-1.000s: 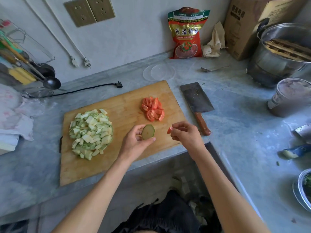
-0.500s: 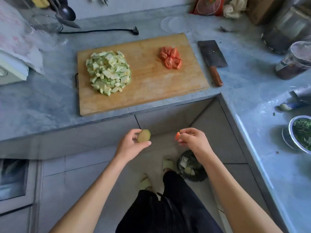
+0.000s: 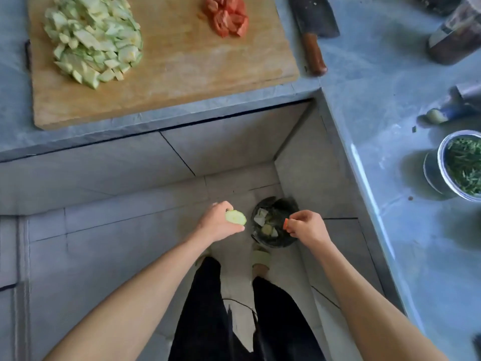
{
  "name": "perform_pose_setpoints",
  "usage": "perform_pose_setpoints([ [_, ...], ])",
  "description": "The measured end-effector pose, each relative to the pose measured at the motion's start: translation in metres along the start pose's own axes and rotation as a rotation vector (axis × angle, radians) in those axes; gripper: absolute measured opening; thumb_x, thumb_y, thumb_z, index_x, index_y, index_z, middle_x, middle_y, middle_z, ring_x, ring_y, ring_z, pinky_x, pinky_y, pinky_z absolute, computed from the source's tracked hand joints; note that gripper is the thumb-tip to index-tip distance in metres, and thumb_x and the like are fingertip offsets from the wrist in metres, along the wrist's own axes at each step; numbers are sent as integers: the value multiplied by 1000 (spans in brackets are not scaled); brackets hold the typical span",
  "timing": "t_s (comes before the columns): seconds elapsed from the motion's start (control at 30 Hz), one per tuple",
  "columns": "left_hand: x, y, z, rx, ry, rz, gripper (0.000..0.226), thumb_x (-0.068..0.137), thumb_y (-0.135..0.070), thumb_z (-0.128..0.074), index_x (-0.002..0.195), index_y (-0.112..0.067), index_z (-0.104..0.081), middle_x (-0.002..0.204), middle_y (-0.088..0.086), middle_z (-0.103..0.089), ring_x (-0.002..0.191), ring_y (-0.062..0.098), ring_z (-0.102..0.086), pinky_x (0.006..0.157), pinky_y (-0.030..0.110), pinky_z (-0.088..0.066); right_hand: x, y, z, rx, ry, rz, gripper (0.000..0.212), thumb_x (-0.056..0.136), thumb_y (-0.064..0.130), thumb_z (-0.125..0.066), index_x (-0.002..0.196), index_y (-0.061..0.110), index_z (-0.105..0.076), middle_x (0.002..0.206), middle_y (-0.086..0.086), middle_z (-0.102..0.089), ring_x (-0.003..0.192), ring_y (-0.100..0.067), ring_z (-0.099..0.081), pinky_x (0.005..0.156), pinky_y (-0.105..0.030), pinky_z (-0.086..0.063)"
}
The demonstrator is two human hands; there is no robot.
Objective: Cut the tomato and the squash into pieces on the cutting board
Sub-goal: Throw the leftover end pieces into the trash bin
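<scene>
A wooden cutting board (image 3: 182, 82) lies on the grey counter at the top. On it sit a heap of pale green squash pieces (image 3: 93, 37) at the left and a small pile of red tomato pieces (image 3: 226, 18) at the right. Below the counter, over the floor, my left hand (image 3: 218, 225) holds a round squash end piece (image 3: 235, 217). My right hand (image 3: 305, 226) pinches a small red tomato scrap (image 3: 285, 224). Both hands hover beside a black waste bin (image 3: 273, 222) on the floor.
A cleaver (image 3: 312, 27) with a wooden handle lies on the counter right of the board. A dark jar (image 3: 455, 37), a blue-handled tool (image 3: 450, 110) and a metal bowl of chopped greens (image 3: 463, 165) stand on the right counter. My legs and slippers are below.
The view has tilted down from the counter to the floor. Both hands, still holding the squash end and tomato scrap, have dropped below the counter edge to the waste bin.
</scene>
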State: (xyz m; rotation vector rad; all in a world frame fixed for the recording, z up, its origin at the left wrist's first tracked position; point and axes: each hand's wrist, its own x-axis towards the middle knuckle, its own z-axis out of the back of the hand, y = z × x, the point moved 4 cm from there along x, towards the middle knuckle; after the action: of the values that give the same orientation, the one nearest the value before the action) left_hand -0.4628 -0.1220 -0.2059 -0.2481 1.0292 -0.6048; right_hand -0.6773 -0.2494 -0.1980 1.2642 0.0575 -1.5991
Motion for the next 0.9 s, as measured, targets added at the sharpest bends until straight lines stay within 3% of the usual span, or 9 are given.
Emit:
perform_pose_setpoints([
  [0.2,32,-23,-88,-18,64,-13,68,74,-38,-83,133,-21,-53,126,6,-51,111,22,-53,90,28,-43,48,-61,0,75,45,-66,27,64,24,-69,90,18,-61,86,-9,-73,93,-26,-71,89,-47,-56],
  [0.33,30,-38,-105,-122,92,-20,85,81,-30,-80,152,-20,-33,137,4,-51,119,25,-55,98,32,-44,47,-58,9,82,30,-39,30,85,0,-59,114,5,-60,83,-6,-71,84,-19,-69,90,-40,-56],
  [0.53,7,-39,-66,-254,-13,-34,35,91,-21,-67,126,-16,-60,110,1,-67,95,20,-65,86,29,-49,25,-33,27,16,2,32,18,84,7,-63,102,11,-65,74,-3,-73,81,-21,-73,86,-48,-58],
  [0.7,-18,-28,-10,-392,-110,-64,23,91,-17,-64,114,-18,-65,89,-12,-67,85,8,-65,73,18,-47,-7,18,15,-77,14,112,17,85,7,-62,100,14,-65,75,0,-74,81,-21,-73,83,-45,-59],
  [0.9,-43,-26,55,-429,-116,-189,17,89,-20,-65,105,-27,-66,93,-9,-70,79,5,-64,70,20,-46,-44,71,-19,-167,9,191,17,88,13,-61,104,15,-66,79,2,-75,86,-16,-72,86,-43,-58],
])
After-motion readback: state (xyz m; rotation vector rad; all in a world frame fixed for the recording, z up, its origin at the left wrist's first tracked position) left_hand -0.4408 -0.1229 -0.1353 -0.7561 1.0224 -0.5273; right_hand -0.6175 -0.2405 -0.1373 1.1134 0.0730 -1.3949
